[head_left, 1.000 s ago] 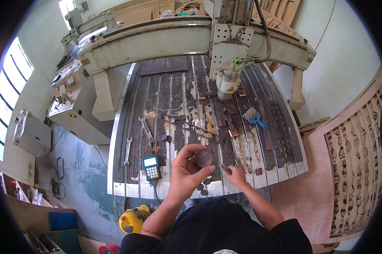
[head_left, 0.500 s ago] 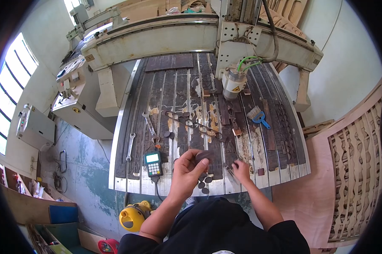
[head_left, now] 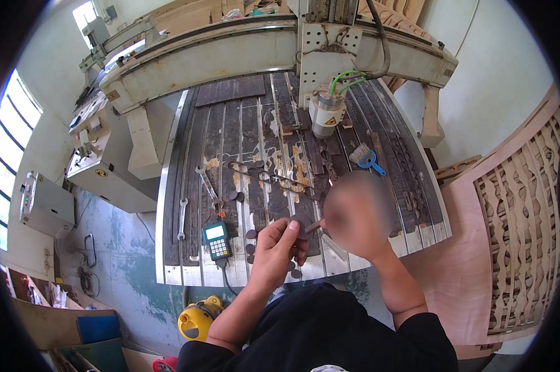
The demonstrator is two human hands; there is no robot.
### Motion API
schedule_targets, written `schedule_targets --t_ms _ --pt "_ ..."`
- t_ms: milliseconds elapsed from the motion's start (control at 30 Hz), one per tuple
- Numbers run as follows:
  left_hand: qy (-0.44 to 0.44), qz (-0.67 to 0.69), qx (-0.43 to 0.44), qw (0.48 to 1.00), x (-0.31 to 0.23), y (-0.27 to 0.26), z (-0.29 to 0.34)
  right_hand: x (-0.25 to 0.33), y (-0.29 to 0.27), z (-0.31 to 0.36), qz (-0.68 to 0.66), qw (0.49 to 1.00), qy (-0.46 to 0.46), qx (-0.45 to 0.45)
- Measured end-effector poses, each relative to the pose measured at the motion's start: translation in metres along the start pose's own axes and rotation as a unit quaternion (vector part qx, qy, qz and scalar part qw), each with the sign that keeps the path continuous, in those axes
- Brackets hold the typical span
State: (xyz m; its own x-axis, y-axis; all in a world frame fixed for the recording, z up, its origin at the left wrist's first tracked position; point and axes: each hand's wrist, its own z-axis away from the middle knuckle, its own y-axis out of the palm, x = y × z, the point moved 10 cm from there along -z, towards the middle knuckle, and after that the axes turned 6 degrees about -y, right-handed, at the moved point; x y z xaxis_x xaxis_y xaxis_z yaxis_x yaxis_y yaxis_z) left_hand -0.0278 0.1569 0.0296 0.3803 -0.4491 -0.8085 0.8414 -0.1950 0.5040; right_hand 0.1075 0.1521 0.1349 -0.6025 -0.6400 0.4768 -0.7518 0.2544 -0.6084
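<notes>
My left hand (head_left: pixel 272 253) is closed on a dark brown, rounded flat piece (head_left: pixel 301 224), pinched between thumb and fingers above the front of the slotted machine bed. Close on its right is my right hand (head_left: pixel 360 217), mostly smeared by a blur that hides its fingers. A thin dark stick (head_left: pixel 314 227) sticks out from that hand toward the rounded piece, its tip at or very near the edge. Below the hands, a flat greyish tool (head_left: pixel 334 247) lies on the bed. Small dark discs (head_left: pixel 250 234) lie around my left hand, and others (head_left: pixel 296 273) lie by the bed's front edge.
A handheld keypad controller (head_left: pixel 217 240) with a cable lies left of my hands, beside two wrenches (head_left: pixel 183 219) (head_left: pixel 209 186). A blue-handled brush (head_left: pixel 368 159) lies farther back. The spindle (head_left: pixel 326 115) hangs from the gantry (head_left: pixel 211 59). A yellow machine (head_left: pixel 195 321) stands on the floor.
My right hand has come up from the bed to beside my left hand, with a thin stick now showing from it. My left hand still holds the rounded piece. The whole view has shifted slightly.
</notes>
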Motion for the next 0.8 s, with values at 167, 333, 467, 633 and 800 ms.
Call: schedule_targets --t_ms 167,333,467,633,800 --pt "-0.012 0.017 0.025 0.999 0.002 0.007 0.006 0.014 -0.008 0.004 0.047 0.997 -0.063 -0.012" --pt "-0.029 0.043 0.031 0.998 0.006 0.008 0.007 0.035 -0.002 0.010 0.049 0.992 -0.114 0.000" --pt "-0.059 0.073 0.042 0.995 0.013 0.015 0.012 0.034 -0.009 0.010 0.078 0.992 -0.100 -0.024" --pt "-0.067 0.090 0.062 0.992 0.013 0.020 0.012 0.030 -0.010 0.009 0.090 0.991 -0.099 -0.026" --pt "-0.073 0.091 0.075 0.990 0.016 0.021 0.011 0.037 -0.009 0.012 0.076 0.990 -0.113 -0.024"
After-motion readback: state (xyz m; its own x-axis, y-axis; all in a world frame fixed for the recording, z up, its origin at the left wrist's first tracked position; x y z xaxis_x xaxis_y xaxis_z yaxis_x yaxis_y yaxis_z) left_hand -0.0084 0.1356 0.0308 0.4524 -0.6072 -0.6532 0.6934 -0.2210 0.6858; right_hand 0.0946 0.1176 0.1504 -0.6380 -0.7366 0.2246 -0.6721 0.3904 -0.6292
